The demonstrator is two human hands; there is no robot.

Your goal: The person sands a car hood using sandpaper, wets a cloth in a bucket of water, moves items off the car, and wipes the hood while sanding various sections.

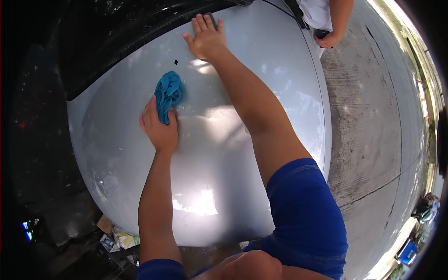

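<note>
A large silver-grey car panel [205, 163] lies in front of me, dull and marked with scuffs. My left hand [160, 128] rests on its left part, with fingers and thumb around the lower end of a crumpled blue cloth [169, 91]. Farther up, near the panel's far edge, my right hand [206, 37] lies with its fingers spread over a dark flat block [213, 21], mostly hidden beneath the fingers. A small dark hole or spot [176, 62] shows on the panel between the cloth and my right hand.
Another person's hand [329, 40] holds a dark object beside the panel at top right. Concrete ground [368, 116] runs along the right. A dark opening borders the panel's far edge. Crumpled wrappers [125, 239] lie at lower left, and a blue object [408, 252] stands at far lower right.
</note>
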